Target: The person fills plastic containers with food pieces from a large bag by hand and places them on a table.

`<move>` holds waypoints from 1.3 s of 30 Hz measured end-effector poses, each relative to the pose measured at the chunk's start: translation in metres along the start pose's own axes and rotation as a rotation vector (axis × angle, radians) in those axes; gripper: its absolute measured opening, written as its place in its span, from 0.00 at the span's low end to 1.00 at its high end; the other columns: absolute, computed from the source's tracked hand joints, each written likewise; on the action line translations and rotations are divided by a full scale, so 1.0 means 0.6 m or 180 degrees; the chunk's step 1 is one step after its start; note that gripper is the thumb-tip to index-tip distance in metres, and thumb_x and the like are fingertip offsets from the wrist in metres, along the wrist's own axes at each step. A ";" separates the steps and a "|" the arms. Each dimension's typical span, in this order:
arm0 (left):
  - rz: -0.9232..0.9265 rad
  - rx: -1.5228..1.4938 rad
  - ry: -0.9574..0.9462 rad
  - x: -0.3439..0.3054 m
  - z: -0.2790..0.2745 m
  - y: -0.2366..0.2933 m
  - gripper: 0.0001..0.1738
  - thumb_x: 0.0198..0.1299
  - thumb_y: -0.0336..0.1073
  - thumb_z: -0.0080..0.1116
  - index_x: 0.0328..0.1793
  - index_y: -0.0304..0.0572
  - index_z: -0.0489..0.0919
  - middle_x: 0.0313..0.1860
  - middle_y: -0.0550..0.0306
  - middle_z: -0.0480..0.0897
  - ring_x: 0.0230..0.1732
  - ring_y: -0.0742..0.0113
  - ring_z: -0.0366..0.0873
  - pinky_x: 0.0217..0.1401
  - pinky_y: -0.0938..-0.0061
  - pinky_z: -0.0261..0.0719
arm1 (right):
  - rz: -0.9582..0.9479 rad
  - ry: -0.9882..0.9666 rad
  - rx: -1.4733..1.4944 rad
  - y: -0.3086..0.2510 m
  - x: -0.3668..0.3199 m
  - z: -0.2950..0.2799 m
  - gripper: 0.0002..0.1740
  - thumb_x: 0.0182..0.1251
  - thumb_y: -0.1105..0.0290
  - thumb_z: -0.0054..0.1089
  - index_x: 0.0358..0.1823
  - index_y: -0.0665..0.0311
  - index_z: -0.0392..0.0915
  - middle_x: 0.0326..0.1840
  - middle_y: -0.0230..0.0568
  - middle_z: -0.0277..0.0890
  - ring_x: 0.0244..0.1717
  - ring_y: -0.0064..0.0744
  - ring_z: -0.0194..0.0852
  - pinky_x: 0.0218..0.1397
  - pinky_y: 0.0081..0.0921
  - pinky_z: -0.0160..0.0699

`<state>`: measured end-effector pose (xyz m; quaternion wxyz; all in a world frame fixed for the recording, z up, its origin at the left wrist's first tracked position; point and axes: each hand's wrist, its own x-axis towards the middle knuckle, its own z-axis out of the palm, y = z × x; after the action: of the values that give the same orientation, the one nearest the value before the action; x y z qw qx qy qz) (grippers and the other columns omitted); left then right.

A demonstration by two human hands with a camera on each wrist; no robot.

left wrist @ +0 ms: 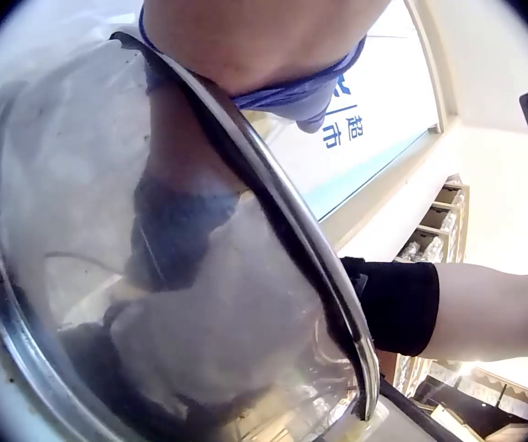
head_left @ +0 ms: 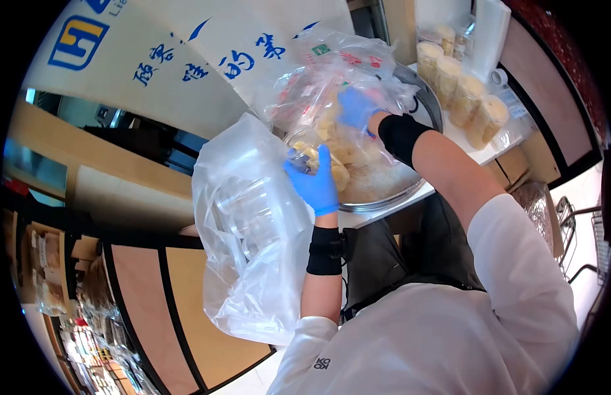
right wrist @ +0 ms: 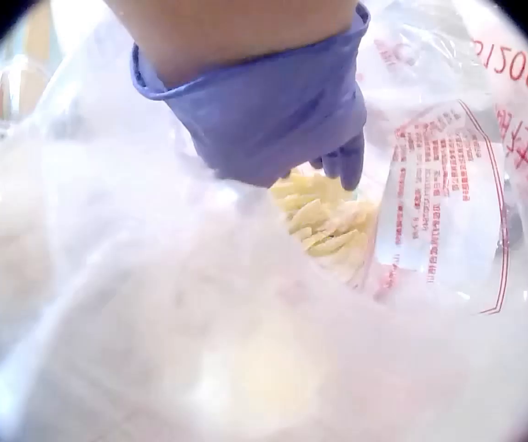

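Observation:
My gloved left hand (head_left: 317, 181) grips a clear plastic jar (head_left: 304, 138) near the basin's left side, thumb raised along it. Pale yellow slices (head_left: 340, 176) lie beside this hand at the mouth of a clear plastic bag (head_left: 302, 99) with red print. Over the bag, my gloved right hand (head_left: 359, 108) reaches down into it. In the right wrist view, its fingers (right wrist: 345, 164) point down at more yellow slices (right wrist: 324, 226), and the fingertips are partly hidden. Beneath everything sits a wide metal basin (head_left: 384, 204); its shiny wall (left wrist: 208, 304) fills much of the left wrist view.
A big translucent bag (head_left: 253, 283) of stacked clear jars hangs left of my left forearm. Several filled jars (head_left: 465, 99) line the counter at right, near a white roll (head_left: 488, 39). A white printed panel (head_left: 187, 59) stands behind the basin.

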<state>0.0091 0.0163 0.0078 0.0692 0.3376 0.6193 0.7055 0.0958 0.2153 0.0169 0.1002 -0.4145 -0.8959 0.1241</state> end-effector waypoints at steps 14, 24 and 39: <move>-0.0073 0.0040 0.0045 -0.007 -0.005 0.009 0.40 0.46 0.48 0.77 0.60 0.31 0.71 0.54 0.45 0.78 0.53 0.57 0.77 0.58 0.66 0.74 | -0.0476 -0.0210 -0.0745 -0.011 -0.020 -0.013 0.36 0.59 0.40 0.57 0.57 0.62 0.76 0.60 0.51 0.75 0.64 0.50 0.69 0.67 0.40 0.67; 0.0066 0.0018 0.0016 0.000 -0.003 0.012 0.34 0.50 0.45 0.75 0.56 0.34 0.72 0.46 0.50 0.80 0.44 0.63 0.78 0.51 0.68 0.76 | -0.0533 0.0479 0.1239 0.099 0.029 0.068 0.20 0.68 0.64 0.53 0.60 0.60 0.73 0.58 0.50 0.76 0.58 0.47 0.75 0.61 0.36 0.72; -0.0097 0.0433 0.0002 0.001 -0.008 0.004 0.41 0.51 0.54 0.72 0.59 0.30 0.70 0.49 0.44 0.78 0.49 0.56 0.77 0.54 0.64 0.75 | -0.1446 0.0238 -0.0012 0.069 -0.106 -0.032 0.08 0.63 0.67 0.57 0.34 0.65 0.76 0.37 0.50 0.77 0.38 0.49 0.75 0.43 0.38 0.73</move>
<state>0.0068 0.0118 0.0104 0.0567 0.3319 0.6708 0.6607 0.1713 0.1950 0.0178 0.1580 -0.2066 -0.9622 0.0812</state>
